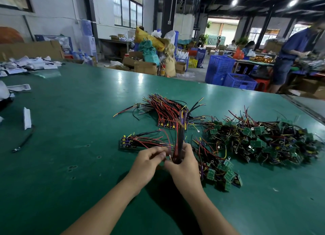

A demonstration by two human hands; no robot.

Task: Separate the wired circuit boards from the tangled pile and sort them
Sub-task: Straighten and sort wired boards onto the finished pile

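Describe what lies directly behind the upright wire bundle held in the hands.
Behind the wire bundle, held by the right hand and left hand, a neat stack of wired boards lies on the green table. The bundle covers part of that stack's right end.

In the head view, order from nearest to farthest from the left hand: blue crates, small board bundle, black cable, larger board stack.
1. small board bundle, just ahead-left of the left hand.
2. larger board stack, farther ahead.
3. black cable, far left on the table.
4. blue crates, beyond the table.
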